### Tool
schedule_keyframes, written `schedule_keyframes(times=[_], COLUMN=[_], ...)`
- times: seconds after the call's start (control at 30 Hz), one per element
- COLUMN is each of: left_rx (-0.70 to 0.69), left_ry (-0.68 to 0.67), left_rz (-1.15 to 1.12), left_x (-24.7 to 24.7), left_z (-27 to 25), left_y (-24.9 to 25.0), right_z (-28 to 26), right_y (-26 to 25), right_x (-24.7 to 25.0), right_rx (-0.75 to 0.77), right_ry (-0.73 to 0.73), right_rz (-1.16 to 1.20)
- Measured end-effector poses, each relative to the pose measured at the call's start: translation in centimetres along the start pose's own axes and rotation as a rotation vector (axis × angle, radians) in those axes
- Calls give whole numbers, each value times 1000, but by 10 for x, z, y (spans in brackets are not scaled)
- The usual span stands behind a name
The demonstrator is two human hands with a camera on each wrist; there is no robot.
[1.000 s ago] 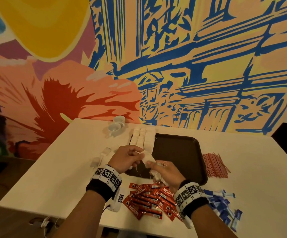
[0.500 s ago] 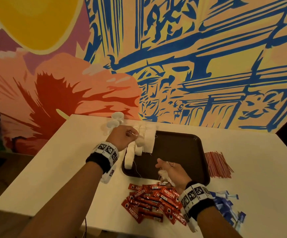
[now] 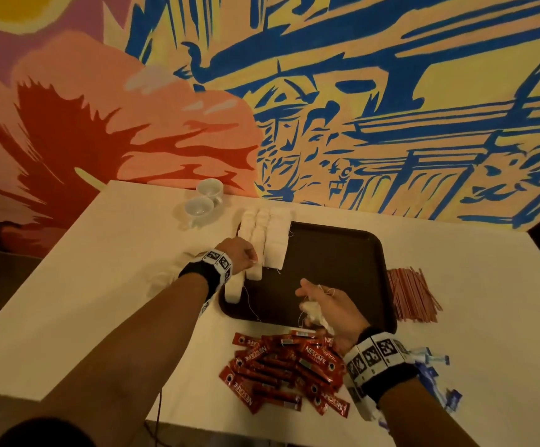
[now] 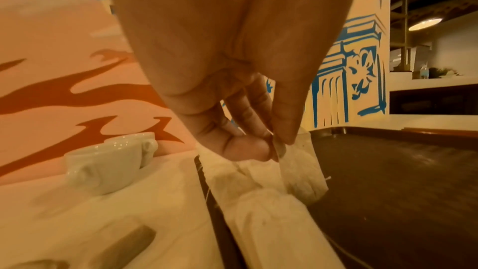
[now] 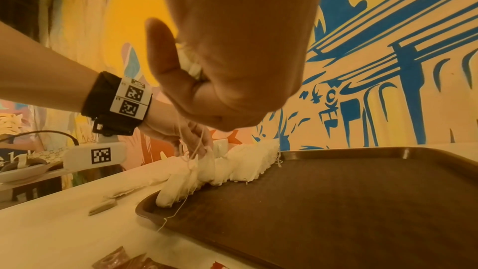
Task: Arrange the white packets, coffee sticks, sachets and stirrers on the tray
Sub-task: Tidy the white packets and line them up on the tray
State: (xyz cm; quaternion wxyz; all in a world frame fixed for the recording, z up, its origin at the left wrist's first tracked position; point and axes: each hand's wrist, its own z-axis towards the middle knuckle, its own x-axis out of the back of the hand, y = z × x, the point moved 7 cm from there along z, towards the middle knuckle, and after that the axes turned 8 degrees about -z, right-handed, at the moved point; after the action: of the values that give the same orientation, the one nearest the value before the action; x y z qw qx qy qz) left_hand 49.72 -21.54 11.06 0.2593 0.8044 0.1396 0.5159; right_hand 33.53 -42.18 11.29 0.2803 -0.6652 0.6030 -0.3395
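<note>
Rows of white packets point(image 3: 267, 240) run along the left edge of the dark tray point(image 3: 333, 272), their long axis going from the near rim toward the painted wall, packets overlapping one after another; the nearest one point(image 3: 233, 293) sits at the tray's front-left corner with a thread trailing onto the tray floor. The left hand point(image 3: 238, 254) is down at the middle of those rows. From the left wrist view, thumb and fingers point(image 4: 248, 150) pinch the top edge of one packet point(image 4: 301, 169), a narrow grip, that packet standing almost upright against its neighbours. The right hand point(image 3: 330, 309) hovers over the tray's near edge, fingers curled round a bunch of loose packets point(image 3: 315, 312) with strings dangling; a closed grip, full.

On the desk point(image 3: 100, 285), the red coffee sticks point(image 3: 281, 366) lie in a jumbled heap just in front of the tray, pointing every which way. The red stirrers point(image 3: 412, 295) lie bundled just right of the tray, long axis roughly toward the wall. Blue sachets point(image 3: 436, 375) sit scattered by the right wrist. Two white cups point(image 3: 204, 200) stand at the far edge, near the packet rows.
</note>
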Motion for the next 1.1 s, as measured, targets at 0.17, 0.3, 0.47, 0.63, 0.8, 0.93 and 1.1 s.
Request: schedule_keyframes(times=[0.17,0.3,0.47,0.63,0.8,0.93,1.1], left_rx=[8,1,16,27,-40,-164,-318], left_ry=[8,12,-11,36,166,285,232], left_rz=[47,80,119,84,-74,-299,-490], left_x=[-10,-13,-13,-1,34,62,77], left_z=[18,30,38,34,3,-43,-102], left_y=[-8,-10,-9,-9,6,37,95], right_z=[7,11,12,9,-5,-23,-51], right_y=[5,7,5,-1,-9,-31,-70], right_x=[1,-2,-6,-11,-11,-18,-20], right_rx=[-30,-45,-24,-14,8,73,195], right_ry=[-4,-9,2,-8,-45,-101,-169], right_rz=[10,31,23,55,124,127,51])
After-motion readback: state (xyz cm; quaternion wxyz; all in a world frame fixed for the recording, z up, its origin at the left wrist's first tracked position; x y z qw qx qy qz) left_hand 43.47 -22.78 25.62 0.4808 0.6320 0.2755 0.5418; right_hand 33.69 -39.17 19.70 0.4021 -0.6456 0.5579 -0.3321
